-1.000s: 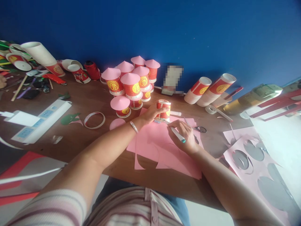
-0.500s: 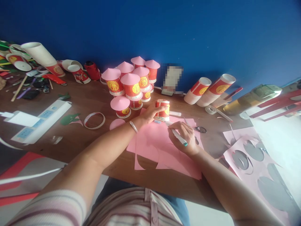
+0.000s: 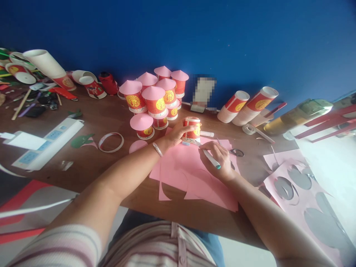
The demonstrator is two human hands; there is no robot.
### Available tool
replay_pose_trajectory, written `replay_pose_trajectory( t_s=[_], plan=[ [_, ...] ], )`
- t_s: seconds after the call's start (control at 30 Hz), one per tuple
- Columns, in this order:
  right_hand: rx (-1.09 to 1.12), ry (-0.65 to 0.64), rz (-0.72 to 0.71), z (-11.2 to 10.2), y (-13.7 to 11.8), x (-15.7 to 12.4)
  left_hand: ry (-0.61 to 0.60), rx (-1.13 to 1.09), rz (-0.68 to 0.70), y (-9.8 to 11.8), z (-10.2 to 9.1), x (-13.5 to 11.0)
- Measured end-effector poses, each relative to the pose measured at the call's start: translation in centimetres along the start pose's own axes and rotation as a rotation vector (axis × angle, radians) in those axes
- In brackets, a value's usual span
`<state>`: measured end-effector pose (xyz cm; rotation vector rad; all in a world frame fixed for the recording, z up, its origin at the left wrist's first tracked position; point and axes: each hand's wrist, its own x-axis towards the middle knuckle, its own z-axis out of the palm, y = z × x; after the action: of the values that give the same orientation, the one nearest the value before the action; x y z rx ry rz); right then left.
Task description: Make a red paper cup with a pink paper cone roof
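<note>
My left hand (image 3: 178,134) is wrapped round a red and gold paper cup (image 3: 196,132), which stands at the back of some pink paper sheets (image 3: 178,167). Dark marks run along the cup's pale lower band. In my right hand (image 3: 218,157) is a white marker pen (image 3: 210,158) with a green end, its tip at the cup's lower edge. Behind the cup lies a white stick-like piece (image 3: 207,134), perhaps another marker. Scissors (image 3: 237,152) rest just beyond my right hand, partly hidden by it.
Red cups with pink cone roofs (image 3: 154,100) stand stacked at the back. Cup stacks (image 3: 254,105), a tape roll (image 3: 249,129) and a gold bottle (image 3: 297,115) are on the right, with cut pink paper (image 3: 292,185) nearer. A power strip (image 3: 52,142) and tape ring (image 3: 111,142) lie left.
The marker tip has shifted slightly along the lower band of the cup. My left hand keeps its hold, and the rest of the table looks the same.
</note>
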<state>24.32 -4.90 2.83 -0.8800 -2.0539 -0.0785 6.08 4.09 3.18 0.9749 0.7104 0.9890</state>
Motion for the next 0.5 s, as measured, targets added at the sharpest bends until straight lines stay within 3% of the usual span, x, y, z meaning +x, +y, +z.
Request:
replay_pose_trajectory(
  t_s=[0.23, 0.5],
  plan=[
    [-0.023, -0.025, 0.011, 0.08, 0.17, -0.06, -0.038, 0.029, 0.059, -0.11, -0.23, 0.08],
    [-0.068, -0.008, 0.024, 0.17, 0.22, -0.05, 0.003, -0.034, 0.016, -0.55, -0.24, 0.43]
  ],
)
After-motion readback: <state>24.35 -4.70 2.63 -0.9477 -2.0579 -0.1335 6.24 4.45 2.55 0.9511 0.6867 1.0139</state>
